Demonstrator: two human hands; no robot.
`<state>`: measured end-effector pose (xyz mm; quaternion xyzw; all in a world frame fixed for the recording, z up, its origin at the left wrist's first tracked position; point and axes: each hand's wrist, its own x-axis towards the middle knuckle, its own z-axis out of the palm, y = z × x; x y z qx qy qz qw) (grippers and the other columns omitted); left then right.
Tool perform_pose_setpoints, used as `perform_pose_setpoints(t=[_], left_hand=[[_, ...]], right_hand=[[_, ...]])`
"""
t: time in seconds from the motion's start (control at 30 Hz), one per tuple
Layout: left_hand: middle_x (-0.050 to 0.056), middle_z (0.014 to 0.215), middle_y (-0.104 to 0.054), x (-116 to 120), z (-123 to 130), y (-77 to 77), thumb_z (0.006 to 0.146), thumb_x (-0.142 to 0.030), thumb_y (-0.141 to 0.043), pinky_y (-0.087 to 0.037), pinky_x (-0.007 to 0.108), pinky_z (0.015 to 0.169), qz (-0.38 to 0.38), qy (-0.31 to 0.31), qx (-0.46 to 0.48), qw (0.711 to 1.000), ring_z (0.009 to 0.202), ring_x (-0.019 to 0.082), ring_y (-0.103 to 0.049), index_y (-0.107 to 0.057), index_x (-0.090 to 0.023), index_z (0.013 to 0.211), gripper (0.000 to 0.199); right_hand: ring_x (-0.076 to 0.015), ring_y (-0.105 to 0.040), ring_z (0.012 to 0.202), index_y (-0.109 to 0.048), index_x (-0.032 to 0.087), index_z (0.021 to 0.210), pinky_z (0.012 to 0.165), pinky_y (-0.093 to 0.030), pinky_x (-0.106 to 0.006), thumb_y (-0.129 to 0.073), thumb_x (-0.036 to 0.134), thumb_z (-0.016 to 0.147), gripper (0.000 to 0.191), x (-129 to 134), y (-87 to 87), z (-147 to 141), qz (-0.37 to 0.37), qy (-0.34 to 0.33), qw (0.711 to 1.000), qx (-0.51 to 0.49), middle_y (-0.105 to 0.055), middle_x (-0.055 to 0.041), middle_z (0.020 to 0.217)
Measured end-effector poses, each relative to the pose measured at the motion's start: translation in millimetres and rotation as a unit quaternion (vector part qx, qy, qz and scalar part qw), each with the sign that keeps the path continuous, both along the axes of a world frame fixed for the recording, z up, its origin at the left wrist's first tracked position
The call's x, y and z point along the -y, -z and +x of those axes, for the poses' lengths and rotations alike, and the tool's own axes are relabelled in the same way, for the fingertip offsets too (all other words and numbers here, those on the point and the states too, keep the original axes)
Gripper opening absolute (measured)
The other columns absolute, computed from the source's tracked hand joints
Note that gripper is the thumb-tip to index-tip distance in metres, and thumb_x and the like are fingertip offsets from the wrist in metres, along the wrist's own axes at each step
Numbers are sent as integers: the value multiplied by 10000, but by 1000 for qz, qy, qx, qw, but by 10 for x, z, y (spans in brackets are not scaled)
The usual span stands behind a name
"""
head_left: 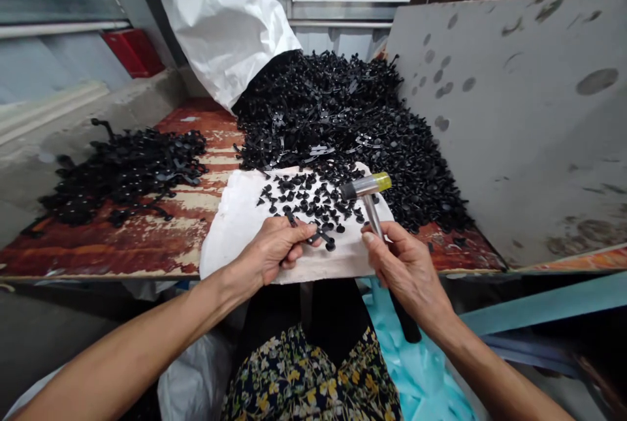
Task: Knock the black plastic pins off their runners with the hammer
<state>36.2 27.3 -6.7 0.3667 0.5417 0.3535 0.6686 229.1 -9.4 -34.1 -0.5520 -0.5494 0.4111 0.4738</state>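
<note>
My left hand pinches a thin black strip piece with a round end, held just over the front of a white cloth. In my right hand is a small hammer with a metal shaft, a black grip and a head that is black at one end and yellow at the other. The hammer head is raised over the cloth's right side. Many small black studs lie scattered on the cloth, beyond both hands.
A large heap of black parts rises behind the cloth, and a smaller pile sits at the left on the worn red table. A white sack stands behind. A grey board leans at the right.
</note>
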Motion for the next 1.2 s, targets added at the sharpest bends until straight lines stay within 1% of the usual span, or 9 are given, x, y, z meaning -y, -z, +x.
perform_pose_setpoints(t=[0.13, 0.23, 0.33, 0.47, 0.57, 0.7, 0.83, 0.97, 1.2], left_hand=[[39, 593, -654, -77, 55, 8, 805, -156, -647, -162, 129, 309, 1, -45, -10, 999, 300, -14, -286, -576, -84, 652, 183], [46, 600, -662, -84, 72, 42, 815, -158, -644, -153, 126, 310, 12, -68, -11, 998, 298, -16, -271, -554, -98, 667, 183], [42, 586, -660, -84, 79, 63, 811, -163, -654, -153, 121, 312, 7, -87, -18, 996, 294, -14, -263, -522, -120, 686, 187], [30, 576, -648, -103, 101, 44, 814, -162, -651, -146, 116, 313, -4, -88, -34, 996, 297, -14, -253, -519, -121, 699, 179], [38, 591, -652, -114, 122, 23, 814, -165, -651, -147, 119, 313, -10, -90, -52, 995, 299, -16, -253, -513, -117, 682, 197], [45, 602, -659, -115, 136, 18, 811, -164, -651, -144, 124, 315, -12, -88, -56, 994, 298, -16, -246, -506, -118, 664, 211], [42, 593, -657, -123, 136, 25, 817, -168, -650, -131, 126, 320, -16, -84, -60, 995, 300, -14, -246, -513, -118, 675, 203], [40, 593, -655, -135, 136, 26, 828, -166, -637, -117, 131, 322, -17, -85, -66, 994, 302, -16, -229, -507, -119, 673, 208], [33, 567, -649, -137, 145, 19, 831, -160, -629, -121, 134, 328, -14, -84, -85, 993, 310, -4, -227, -505, -137, 705, 179]], right_hand=[[-109, -354, 406, -643, 210, 877, 403, -293, -238, -590, 480, 860, 275, 26, 122, 127, 0, 14, 1000, 19, -415, 72, 486], [-125, -396, 446, -648, 205, 863, 429, -323, -243, -581, 473, 862, 276, 27, 182, 153, 2, 15, 1000, 23, -424, 62, 494], [-138, -426, 473, -650, 208, 856, 440, -340, -246, -577, 449, 859, 252, 11, 199, 156, 11, 19, 999, 25, -424, 57, 496], [-146, -425, 478, -649, 208, 876, 448, -341, -254, -564, 468, 863, 274, -6, 204, 166, -1, 17, 1000, 23, -406, 60, 488], [-137, -387, 453, -639, 203, 892, 441, -322, -256, -550, 480, 871, 291, -10, 212, 177, -15, 9, 1000, 16, -387, 70, 479], [-122, -351, 432, -636, 200, 883, 427, -300, -253, -546, 467, 876, 282, -13, 219, 190, -14, 5, 1000, 9, -387, 73, 486], [-128, -373, 431, -660, 193, 934, 425, -303, -253, -547, 449, 884, 284, -14, 226, 199, -7, 2, 1000, 6, -394, 74, 465], [-118, -343, 398, -661, 189, 963, 404, -282, -251, -545, 451, 889, 296, -14, 238, 203, -16, 2, 1000, 6, -393, 83, 454], [-108, -333, 379, -630, 191, 932, 375, -246, -247, -528, 476, 887, 306, -3, 216, 203, -28, -4, 1000, 10, -391, 83, 466]])
